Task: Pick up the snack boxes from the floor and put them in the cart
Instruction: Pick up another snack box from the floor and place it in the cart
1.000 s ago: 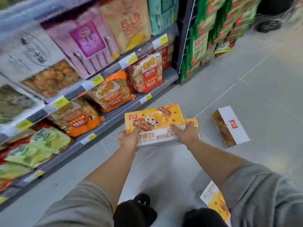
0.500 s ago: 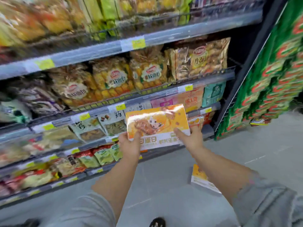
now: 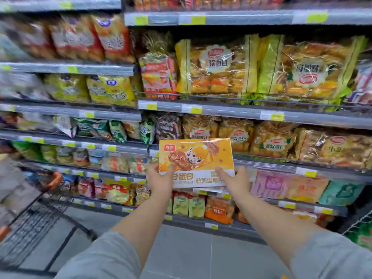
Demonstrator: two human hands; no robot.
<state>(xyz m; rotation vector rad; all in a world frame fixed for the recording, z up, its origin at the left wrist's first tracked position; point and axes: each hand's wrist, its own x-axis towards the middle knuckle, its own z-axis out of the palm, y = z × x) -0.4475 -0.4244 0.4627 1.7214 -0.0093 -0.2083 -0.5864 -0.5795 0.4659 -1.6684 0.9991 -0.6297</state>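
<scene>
I hold an orange and white snack box (image 3: 196, 158) upright at chest height in front of the shelves. My left hand (image 3: 160, 178) grips its lower left corner, thumb on the front. My right hand (image 3: 234, 179) grips its lower right corner. A second box edge seems to sit behind the first, but I cannot tell for sure. The black wire cart (image 3: 30, 220) stands at the lower left, left of my hands. No boxes on the floor are in view.
Grey store shelves (image 3: 221, 110) packed with bagged snacks fill the view ahead. Grey tiled floor (image 3: 191, 248) runs below the bottom shelf. A green display rack (image 3: 360, 232) shows at the far right edge.
The view has risen from the floor to the shelves and swung left. Both hands lifted the box higher. The cart has come into view; the floor boxes have dropped out of sight.
</scene>
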